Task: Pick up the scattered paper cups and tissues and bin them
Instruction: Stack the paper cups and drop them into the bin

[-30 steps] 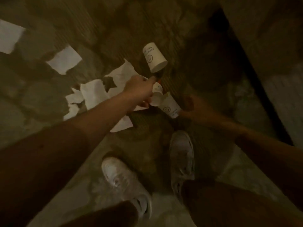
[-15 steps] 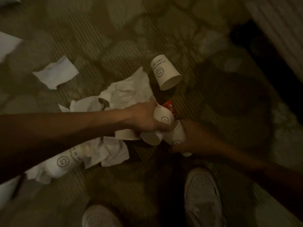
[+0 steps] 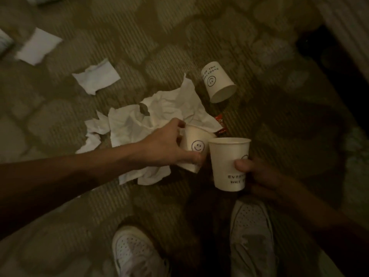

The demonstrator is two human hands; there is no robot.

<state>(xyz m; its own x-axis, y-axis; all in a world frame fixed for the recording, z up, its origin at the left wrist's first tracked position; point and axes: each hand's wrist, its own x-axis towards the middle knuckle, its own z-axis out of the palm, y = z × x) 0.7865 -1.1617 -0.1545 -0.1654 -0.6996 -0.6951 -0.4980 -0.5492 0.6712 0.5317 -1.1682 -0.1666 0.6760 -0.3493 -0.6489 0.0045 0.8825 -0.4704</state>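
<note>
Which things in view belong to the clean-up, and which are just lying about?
Job: smiley cup held by left hand; second cup held by right hand; fallen cup; tissue pile; torn tissue; far tissue.
Not the job: red wrapper; carpet; worn white shoes.

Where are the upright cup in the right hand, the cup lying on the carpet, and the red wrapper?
upright cup (image 3: 225,160): head view, middle of its side wall.
lying cup (image 3: 216,81): head view, side wall by the smiley.
red wrapper (image 3: 219,119): head view, its exposed upper end.
</note>
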